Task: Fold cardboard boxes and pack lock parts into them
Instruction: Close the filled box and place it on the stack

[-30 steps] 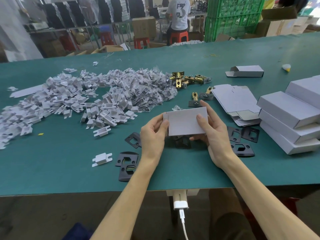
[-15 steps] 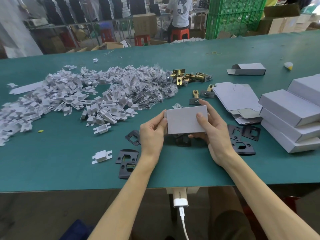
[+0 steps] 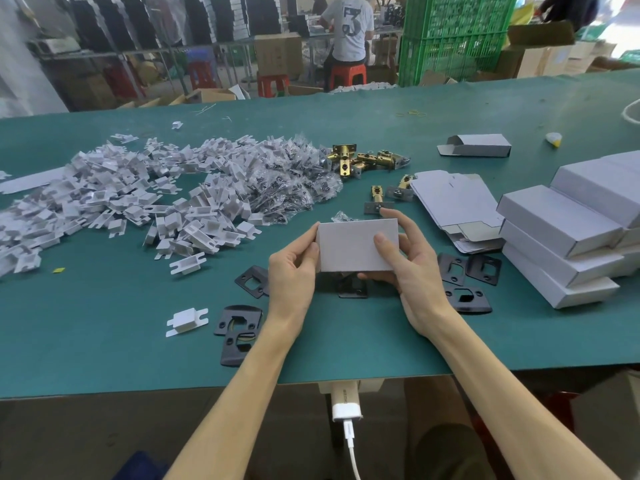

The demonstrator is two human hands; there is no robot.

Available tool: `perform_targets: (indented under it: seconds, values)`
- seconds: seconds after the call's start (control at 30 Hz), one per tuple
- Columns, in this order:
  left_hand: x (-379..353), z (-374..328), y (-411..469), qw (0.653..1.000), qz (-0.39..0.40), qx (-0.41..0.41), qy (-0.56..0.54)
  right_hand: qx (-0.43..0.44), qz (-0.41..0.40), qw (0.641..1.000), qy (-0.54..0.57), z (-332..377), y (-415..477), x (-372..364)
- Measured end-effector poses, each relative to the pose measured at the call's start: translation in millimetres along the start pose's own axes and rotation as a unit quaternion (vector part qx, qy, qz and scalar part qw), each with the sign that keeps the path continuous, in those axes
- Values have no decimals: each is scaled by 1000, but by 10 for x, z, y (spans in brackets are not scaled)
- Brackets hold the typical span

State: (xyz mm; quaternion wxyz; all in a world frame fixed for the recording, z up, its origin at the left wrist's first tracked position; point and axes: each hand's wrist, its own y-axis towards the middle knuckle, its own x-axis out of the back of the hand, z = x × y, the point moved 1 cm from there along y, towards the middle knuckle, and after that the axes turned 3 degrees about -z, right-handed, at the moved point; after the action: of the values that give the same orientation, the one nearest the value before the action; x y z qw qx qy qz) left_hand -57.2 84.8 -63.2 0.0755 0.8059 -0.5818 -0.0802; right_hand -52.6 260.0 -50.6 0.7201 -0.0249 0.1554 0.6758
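Holding one closed cardboard box (image 3: 356, 245) just clear of the desk (image 3: 104, 341), centred and close to the near edge. Gripping it end to end: at the left end with the left hand (image 3: 292, 271), thumb on the facing panel and fingers curled behind; at the right end with the right hand (image 3: 412, 268), thumb on the front, index over the top corner, remaining fingers under and behind. Both closed on the box, neither free.

Probably gripping both ends to square the shell and press the end flaps home. Cannot tell whether the flaps are tucked, since the palms hide them. Cannot see inside either, so no call on packed or empty.

Reads as a reach-ordered layout:
- Black strike plates (image 3: 453, 268) scattered under and just beside the hands, nearest for grabbing.
- Larger black plates (image 3: 239, 332) near the near edge, left of the left wrist.
- Brass latches (image 3: 367, 161) further in, mid-desk.
- Flat box blanks (image 3: 450, 202) fanned just right of the latches, within right-hand reach.
- Finished boxes (image 3: 561, 244) stacked at the right edge, out of the working zone.
- White plastic inserts (image 3: 121, 202) heaped toward the left edge, with bagged screws (image 3: 287, 188) piled against the heap's right side.
- One open box (image 3: 478, 145) toward the far right, well apart from the rest.

Judging the step as closing or checking this box, with the right-edge stack as the likely destination. Risk: a flap popping open if one end loses pressure.
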Motion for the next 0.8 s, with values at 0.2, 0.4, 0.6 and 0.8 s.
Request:
perform_targets:
  seconds: [0.2,0.4,0.6,0.8]
  values:
    - [-9,-21,-15,1000,27,5,-4,-10,-19,999,23,7,4,10]
    - [-26,-89,-54,999,37,6,-23,-32,-29,997,68,29,6,19]
    - [-24,-122,-78,998,63,-12,-6,-46,-36,995,86,20,13,19]
    - [-23,-113,-64,997,67,-23,13,-59,-13,997,49,-19,15,0]
